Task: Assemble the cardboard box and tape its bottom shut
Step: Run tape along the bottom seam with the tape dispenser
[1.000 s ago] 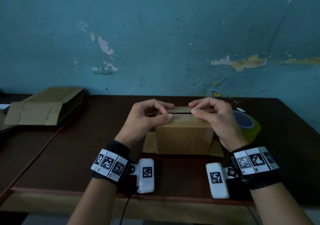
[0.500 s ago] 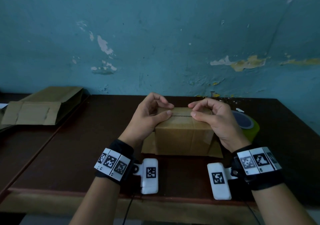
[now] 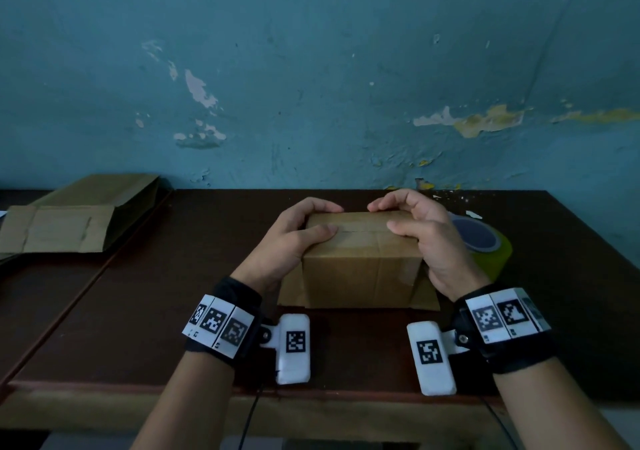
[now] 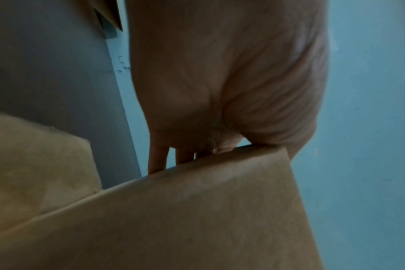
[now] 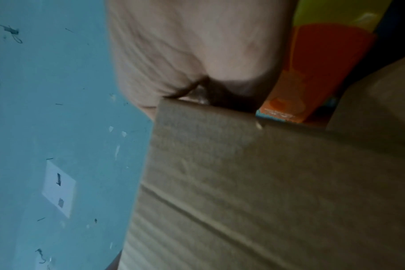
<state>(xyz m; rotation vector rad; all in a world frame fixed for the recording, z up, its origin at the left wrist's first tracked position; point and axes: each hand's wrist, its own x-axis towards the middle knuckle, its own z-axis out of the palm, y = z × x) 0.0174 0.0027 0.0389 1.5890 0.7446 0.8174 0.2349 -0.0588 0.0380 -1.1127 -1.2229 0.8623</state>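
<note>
A small brown cardboard box [image 3: 360, 276] stands upside down on the dark table [image 3: 138, 304], its two top flaps folded flat and meeting at a seam. My left hand [image 3: 298, 231] wraps the box's left top edge, thumb on the near flap, fingers curled over the far flap. My right hand [image 3: 419, 228] grips the right top edge the same way. In the left wrist view the palm [image 4: 220, 82] sits above the box [image 4: 173, 219]. In the right wrist view the palm [image 5: 197, 51] meets the box corner [image 5: 254, 182]. A yellow-green tape roll [image 3: 485, 245] lies just right of the box.
A flattened cardboard box [image 3: 65, 228] and folded brown cardboard lie at the table's far left. The blue peeling wall [image 3: 311, 86] rises behind the table. The lower flaps [image 3: 291, 290] splay out on the table around the box's base.
The top flaps have come down flat and closed at the seam. Both hands have moved from pinching the flap edges to wrapping the box's top edges.
</note>
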